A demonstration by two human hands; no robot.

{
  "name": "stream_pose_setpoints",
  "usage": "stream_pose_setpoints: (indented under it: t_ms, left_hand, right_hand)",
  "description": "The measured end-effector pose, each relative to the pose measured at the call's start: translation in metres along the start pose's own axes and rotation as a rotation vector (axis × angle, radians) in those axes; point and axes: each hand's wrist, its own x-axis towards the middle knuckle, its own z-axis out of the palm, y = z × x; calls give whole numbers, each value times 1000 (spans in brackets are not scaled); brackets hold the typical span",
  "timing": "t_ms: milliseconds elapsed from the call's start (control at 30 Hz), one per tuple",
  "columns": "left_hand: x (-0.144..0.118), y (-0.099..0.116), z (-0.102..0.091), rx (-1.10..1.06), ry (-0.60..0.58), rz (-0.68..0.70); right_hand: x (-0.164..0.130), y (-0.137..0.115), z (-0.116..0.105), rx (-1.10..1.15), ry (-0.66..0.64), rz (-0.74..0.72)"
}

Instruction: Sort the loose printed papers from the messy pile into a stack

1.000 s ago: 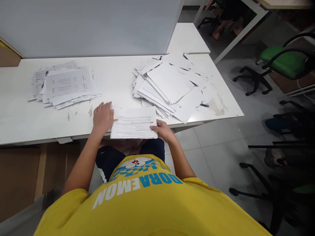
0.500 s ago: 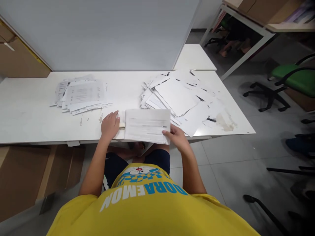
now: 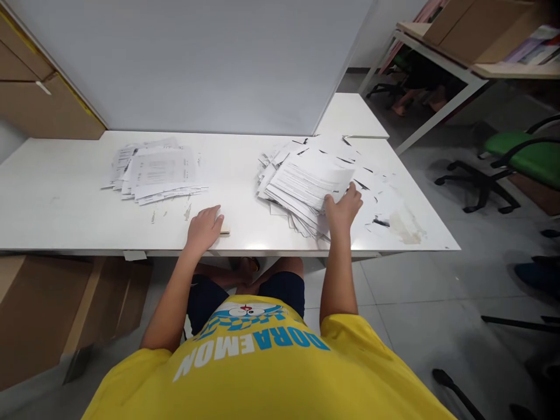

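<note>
My right hand [image 3: 343, 209] grips the near corner of a printed sheet [image 3: 308, 182] that lies on top of the messy right-hand paper pile [image 3: 371, 175]. On the white table [image 3: 56, 198] near its front edge rests my left hand [image 3: 202, 227], fingers curled over a small pale block [image 3: 224, 230] that sticks out to the right of the fingers. A second, neater stack of printed sheets [image 3: 155, 169] lies farther back on the left, a hand's length beyond my left hand.
A grey partition [image 3: 196, 64] stands along the table's far edge. Cardboard boxes [image 3: 44, 309] sit under the table on the left. A green office chair [image 3: 520, 157] and another desk [image 3: 437, 52] with a person's feet under it are on the right.
My right hand has carried the printed sheet from the table's front edge up and right onto the right-hand pile. My left hand has stayed over the small block. The view tilted upward.
</note>
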Motion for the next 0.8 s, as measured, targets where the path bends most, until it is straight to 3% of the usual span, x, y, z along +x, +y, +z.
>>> stream_pose_setpoints:
  t_ms: [100, 167, 300, 433, 533, 800]
  left_hand:
    - [9, -19, -16, -112, -16, 15]
    - [26, -46, -33, -42, 38, 72]
    - [77, -113, -69, 278, 119, 75]
    - [113, -157, -92, 418, -70, -8]
    - [120, -165, -98, 447, -114, 54]
    - [122, -167, -103, 494, -45, 84]
  right_hand:
    - [-30, -4, 11, -177, 165, -106]
    - [-56, -3, 20, -163, 190, -211]
    - [-99, 4, 38, -96, 58, -471]
    - [-113, 11, 46, -105, -3, -559]
    - [-111, 13, 47, -112, 21, -557]
    - [-110, 12, 49, -133, 21, -607]
